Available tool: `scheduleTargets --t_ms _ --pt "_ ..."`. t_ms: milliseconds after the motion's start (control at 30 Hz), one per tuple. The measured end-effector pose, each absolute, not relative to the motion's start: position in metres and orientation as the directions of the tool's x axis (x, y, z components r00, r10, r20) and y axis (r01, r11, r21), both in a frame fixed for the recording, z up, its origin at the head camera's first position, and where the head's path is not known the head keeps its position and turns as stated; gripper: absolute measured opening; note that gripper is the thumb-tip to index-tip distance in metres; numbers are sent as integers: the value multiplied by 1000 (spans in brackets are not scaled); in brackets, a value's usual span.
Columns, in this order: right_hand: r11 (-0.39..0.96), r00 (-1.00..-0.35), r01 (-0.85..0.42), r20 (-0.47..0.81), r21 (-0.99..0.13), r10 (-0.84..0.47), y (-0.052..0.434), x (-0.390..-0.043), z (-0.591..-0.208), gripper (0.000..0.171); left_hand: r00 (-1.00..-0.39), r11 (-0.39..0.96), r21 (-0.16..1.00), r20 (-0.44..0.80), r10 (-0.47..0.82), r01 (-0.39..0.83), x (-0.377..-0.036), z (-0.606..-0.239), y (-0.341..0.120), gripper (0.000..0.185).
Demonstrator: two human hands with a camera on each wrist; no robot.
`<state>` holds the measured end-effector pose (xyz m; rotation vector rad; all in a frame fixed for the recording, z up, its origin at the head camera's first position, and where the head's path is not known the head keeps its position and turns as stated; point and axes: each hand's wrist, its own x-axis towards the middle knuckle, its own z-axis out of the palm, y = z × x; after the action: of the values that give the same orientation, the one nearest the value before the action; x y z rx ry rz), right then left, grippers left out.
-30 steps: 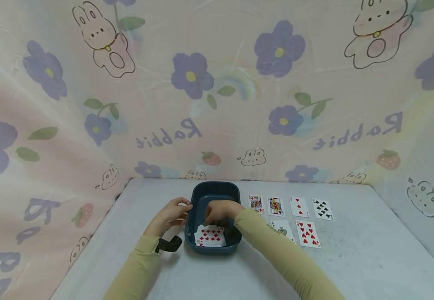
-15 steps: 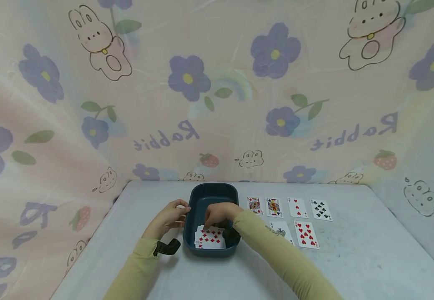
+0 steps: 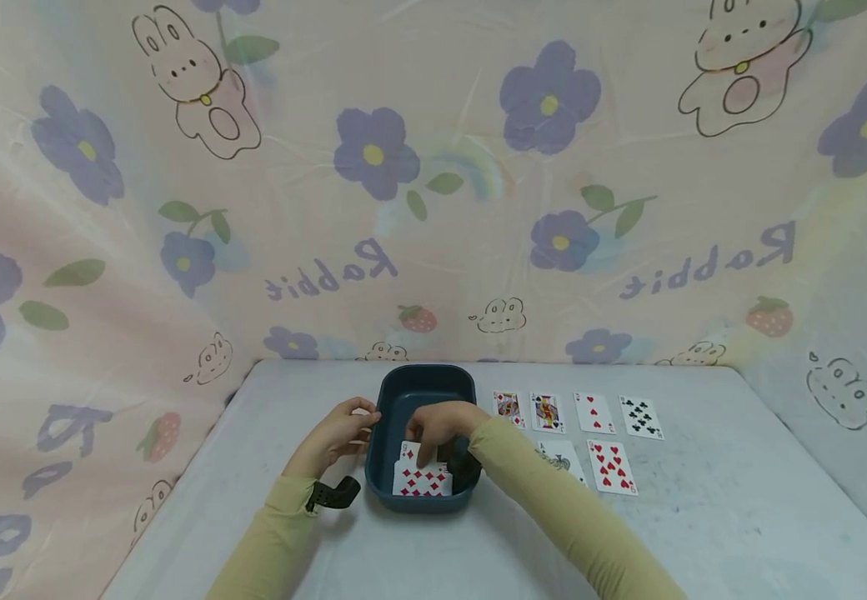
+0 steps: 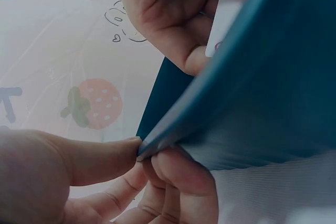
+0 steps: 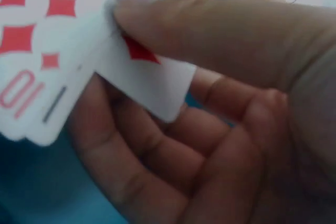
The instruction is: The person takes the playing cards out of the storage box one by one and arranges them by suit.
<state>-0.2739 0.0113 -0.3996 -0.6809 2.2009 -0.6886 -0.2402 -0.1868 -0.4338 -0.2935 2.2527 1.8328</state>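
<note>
My left hand (image 3: pixel 338 437) pinches the left rim of a dark blue plastic bin (image 3: pixel 424 505). Thumb and curled index finger meet on that rim (image 4: pixel 170 124) in the left wrist view. Inside the bin, my right hand (image 3: pixel 439 423) holds a playing card (image 3: pixel 408 451) with a red diamond between thumb and fingers. In the right wrist view this card (image 5: pixel 157 90) sticks out at an angle from a stack of cards (image 5: pixel 58 30). A ten of diamonds (image 3: pixel 422 482) lies face up on the stack near the bin's front. The right hand hides part of the stack.
Right of the bin, face-up cards form two rows on the white table (image 3: pixel 734 500). They include a three of hearts (image 3: pixel 594 413), a clubs card (image 3: pixel 641 418), a hearts card (image 3: pixel 613 467) and a spade card (image 3: pixel 563 460) partly behind the right sleeve. A patterned cloth (image 3: pixel 448 208) hangs behind.
The right fingers have shifted slightly and a diamond card now stands out beyond the stack's far edge, pinched in them. The left hand stays at the rim.
</note>
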Motion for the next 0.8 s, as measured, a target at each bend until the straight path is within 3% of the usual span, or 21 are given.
scheduleTargets --t_ms 267,800 --pt "713 -667 -188 -445 -675 -597 16 -274 -398 14 -955 219 931 -295 -21 -292 -239 -434 -187 15" --pt "679 -774 -186 -320 -710 -546 20 -276 -395 6 -955 234 927 -294 -26 -292 -237 -432 -185 14"
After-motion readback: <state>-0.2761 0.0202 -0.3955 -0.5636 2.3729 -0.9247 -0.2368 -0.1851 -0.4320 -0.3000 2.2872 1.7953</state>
